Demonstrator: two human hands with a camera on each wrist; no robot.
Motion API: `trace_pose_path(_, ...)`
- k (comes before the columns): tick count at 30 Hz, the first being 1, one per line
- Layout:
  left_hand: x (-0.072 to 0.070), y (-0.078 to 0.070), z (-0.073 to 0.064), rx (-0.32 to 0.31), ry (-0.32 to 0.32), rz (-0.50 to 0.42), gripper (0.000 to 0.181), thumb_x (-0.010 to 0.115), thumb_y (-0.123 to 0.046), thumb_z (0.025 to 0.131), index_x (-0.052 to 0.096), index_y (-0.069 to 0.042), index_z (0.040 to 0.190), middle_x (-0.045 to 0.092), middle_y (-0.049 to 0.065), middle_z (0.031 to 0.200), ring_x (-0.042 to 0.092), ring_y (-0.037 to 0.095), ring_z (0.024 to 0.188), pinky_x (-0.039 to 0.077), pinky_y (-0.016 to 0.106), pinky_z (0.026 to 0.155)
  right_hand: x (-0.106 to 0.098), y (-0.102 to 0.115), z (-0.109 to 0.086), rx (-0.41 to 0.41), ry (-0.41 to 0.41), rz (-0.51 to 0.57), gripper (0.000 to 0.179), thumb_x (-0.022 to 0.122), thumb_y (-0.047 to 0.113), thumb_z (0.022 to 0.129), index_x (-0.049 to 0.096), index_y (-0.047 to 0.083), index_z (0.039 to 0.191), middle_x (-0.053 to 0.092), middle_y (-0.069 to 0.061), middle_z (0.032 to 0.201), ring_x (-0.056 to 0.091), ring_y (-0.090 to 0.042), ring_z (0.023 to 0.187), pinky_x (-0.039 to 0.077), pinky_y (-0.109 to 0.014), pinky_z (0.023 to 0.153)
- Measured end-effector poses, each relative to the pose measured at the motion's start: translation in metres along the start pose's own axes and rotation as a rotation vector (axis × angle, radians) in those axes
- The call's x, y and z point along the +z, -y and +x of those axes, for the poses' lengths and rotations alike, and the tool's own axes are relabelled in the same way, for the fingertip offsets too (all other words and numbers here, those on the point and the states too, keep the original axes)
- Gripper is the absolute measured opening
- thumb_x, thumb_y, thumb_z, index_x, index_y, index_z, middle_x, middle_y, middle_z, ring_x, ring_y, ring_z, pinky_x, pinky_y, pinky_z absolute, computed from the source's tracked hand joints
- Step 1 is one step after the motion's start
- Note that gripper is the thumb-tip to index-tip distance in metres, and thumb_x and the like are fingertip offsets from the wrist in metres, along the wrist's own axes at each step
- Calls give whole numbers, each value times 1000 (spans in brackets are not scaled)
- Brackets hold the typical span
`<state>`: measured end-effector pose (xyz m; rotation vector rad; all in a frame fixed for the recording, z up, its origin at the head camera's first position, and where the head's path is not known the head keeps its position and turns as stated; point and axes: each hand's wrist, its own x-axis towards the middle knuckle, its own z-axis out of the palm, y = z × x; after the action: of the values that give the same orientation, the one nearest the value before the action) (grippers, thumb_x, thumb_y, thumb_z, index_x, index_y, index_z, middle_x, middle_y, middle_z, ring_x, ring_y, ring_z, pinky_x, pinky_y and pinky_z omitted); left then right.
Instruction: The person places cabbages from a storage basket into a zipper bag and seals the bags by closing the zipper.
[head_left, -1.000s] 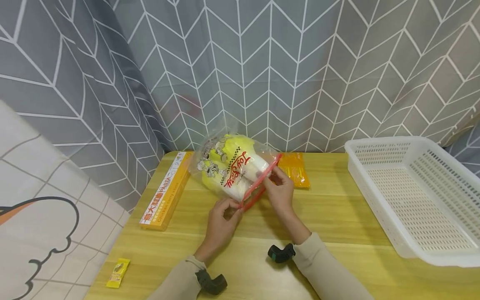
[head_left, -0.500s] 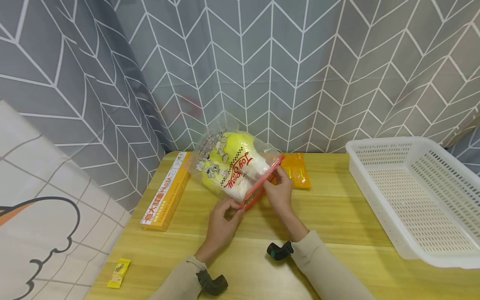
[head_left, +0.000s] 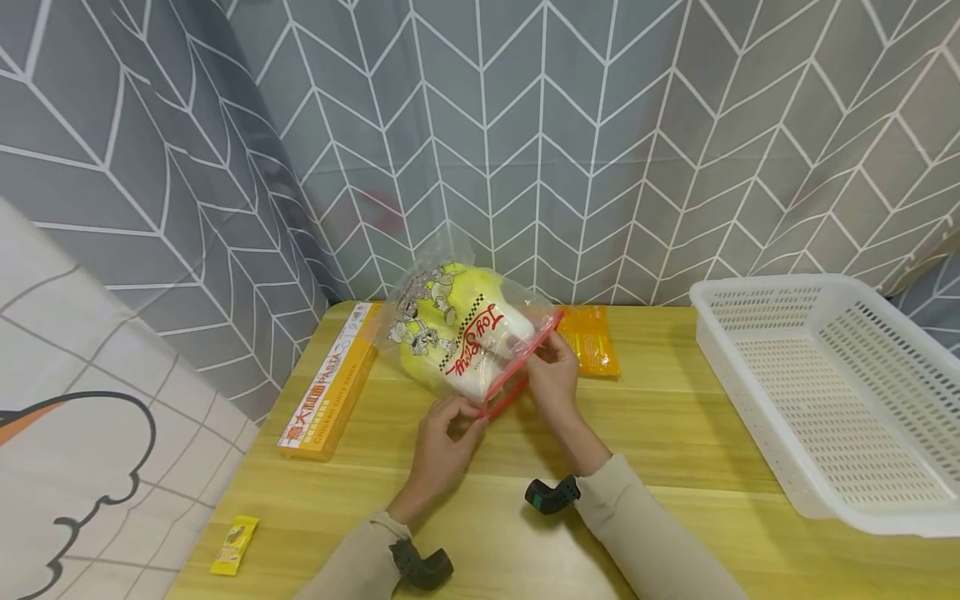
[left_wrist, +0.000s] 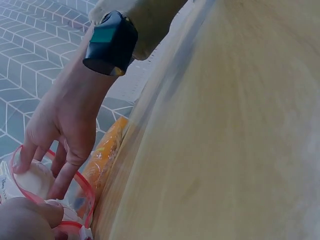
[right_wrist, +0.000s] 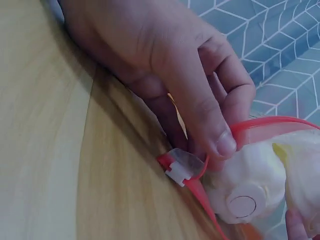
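Note:
A clear zip bag (head_left: 467, 337) with a red zip edge and "Toy Story" print lies tilted at the back of the table, its mouth towards me. Yellow and white contents show through it; in the right wrist view one is a white piece with a round end (right_wrist: 246, 202). My left hand (head_left: 442, 442) pinches the near corner of the zip edge between thumb and fingers. Further right, my right hand (head_left: 555, 379) pinches the same red edge. A white zip slider (right_wrist: 178, 173) sits just below its thumb. In the left wrist view the mouth gapes between both hands.
A yellow pasta box (head_left: 330, 383) lies left of the bag, and a small yellow sachet (head_left: 235, 546) near the table's left edge. An orange packet (head_left: 592, 342) lies behind the right hand. A white plastic basket (head_left: 832, 400) stands on the right. A grey curtain (head_left: 540, 150) hangs behind.
My right hand and forearm have shifted slightly left, and the bag's right end has come with them. The left hand keeps its pinch in nearly the same place.

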<state>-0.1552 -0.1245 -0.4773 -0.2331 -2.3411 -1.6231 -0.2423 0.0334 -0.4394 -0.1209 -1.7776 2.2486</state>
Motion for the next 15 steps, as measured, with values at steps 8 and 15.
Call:
trace_pose_path(8, 0, 1, 0, 5, 2, 10, 6, 76, -6, 88, 72, -8, 90, 71, -1, 102, 59, 15, 98, 55, 26, 85, -2, -4, 0, -25, 95, -27, 40, 75, -9, 82, 67, -3, 121, 71, -15, 107, 66, -10, 84, 57, -19, 73)
trace_pose_path(15, 1, -2, 0, -20, 7, -24, 9, 75, -4, 89, 70, -12, 89, 69, -1, 100, 59, 16, 97, 57, 26, 83, -10, -3, 4, -22, 165, -205, 41, 76, 1, 87, 66, 3, 127, 69, -18, 111, 59, -12, 85, 51, -15, 74)
